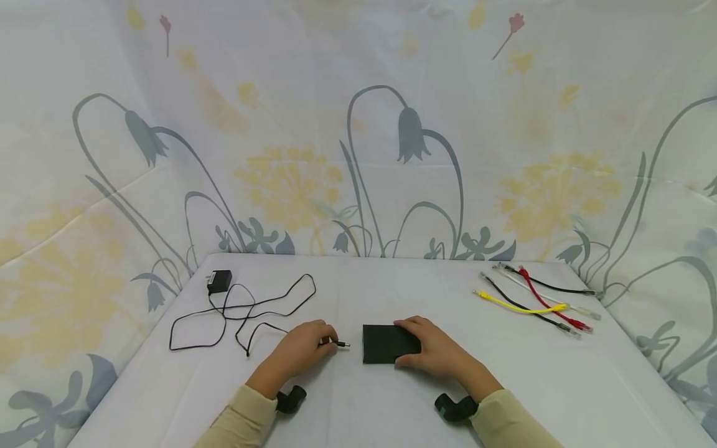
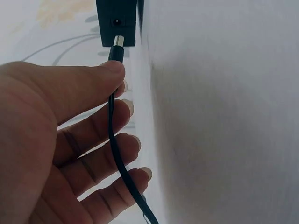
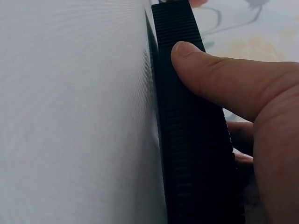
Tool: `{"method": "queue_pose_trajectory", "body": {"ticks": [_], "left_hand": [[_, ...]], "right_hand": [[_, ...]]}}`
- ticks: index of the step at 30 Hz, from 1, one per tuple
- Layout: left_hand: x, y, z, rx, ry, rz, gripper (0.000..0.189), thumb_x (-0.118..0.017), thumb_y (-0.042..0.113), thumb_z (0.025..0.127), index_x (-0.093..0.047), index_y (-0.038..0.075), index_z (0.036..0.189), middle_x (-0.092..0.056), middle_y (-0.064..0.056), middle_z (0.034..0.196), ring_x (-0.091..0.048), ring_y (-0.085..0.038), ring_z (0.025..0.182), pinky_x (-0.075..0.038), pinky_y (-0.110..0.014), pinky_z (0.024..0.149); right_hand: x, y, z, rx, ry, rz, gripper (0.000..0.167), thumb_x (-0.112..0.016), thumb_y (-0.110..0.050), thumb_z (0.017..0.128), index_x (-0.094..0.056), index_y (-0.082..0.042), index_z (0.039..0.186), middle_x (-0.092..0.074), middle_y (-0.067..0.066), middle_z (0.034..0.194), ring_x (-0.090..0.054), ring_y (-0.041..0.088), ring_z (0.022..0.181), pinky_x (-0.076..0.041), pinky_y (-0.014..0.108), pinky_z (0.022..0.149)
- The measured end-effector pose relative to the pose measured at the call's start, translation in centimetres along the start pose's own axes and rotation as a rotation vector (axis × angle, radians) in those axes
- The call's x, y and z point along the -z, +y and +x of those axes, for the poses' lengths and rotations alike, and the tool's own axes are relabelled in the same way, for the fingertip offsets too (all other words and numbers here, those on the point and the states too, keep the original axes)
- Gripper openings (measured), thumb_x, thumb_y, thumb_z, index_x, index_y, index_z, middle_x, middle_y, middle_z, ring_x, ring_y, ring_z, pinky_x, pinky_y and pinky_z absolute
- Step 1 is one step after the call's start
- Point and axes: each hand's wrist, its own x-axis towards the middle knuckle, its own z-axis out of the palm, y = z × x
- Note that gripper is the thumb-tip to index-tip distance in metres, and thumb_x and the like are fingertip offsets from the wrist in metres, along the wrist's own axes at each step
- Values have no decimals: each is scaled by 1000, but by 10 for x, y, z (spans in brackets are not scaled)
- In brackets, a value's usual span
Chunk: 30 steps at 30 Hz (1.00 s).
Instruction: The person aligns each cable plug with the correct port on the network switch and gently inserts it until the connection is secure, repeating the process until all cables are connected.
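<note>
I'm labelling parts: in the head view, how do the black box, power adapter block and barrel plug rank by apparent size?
1. Black box, largest though partly covered
2. Power adapter block
3. Barrel plug

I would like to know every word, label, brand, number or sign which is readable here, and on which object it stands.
No text is readable in any view.
Power adapter: a pale patch on its side, possibly a label, too small to read.
Black box: no lettering visible.
</note>
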Motion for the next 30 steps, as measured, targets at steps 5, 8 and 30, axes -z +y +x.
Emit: {"method": "queue_pose_trajectory", "body": {"ticks": [5, 8, 30], "left_hand": [[-2, 3, 1, 12, 5, -16, 12, -67, 25, 92, -72, 16, 98, -62, 8, 86, -56, -7, 77, -48, -28, 69], [-3, 4, 1, 22, 7, -18, 12, -66, 25, 92, -73, 16, 97, -63, 8, 86, -57, -7, 78, -49, -29, 70], [-3, 14, 1, 39, 19, -14, 12, -67, 23, 92, -73, 13, 94, -65, 4, 86, -60, -10, 78, -50, -31, 71]], "right_hand": [[-1, -1, -1, -1, 2, -1, 77, -75, -50, 79, -48, -17, 143, -48, 8, 141, -45, 30, 132, -38, 53, 107], [-2, -2, -1, 1, 1, -5, 77, -75, -49, 79, -48, -17, 143, -49, 7, 141, -46, 30, 132, -39, 53, 107], [-7, -10, 1, 3, 8, -9, 77, -77, -46, 79, -48, -14, 143, -50, 8, 139, -47, 31, 130, -40, 53, 106]]}}
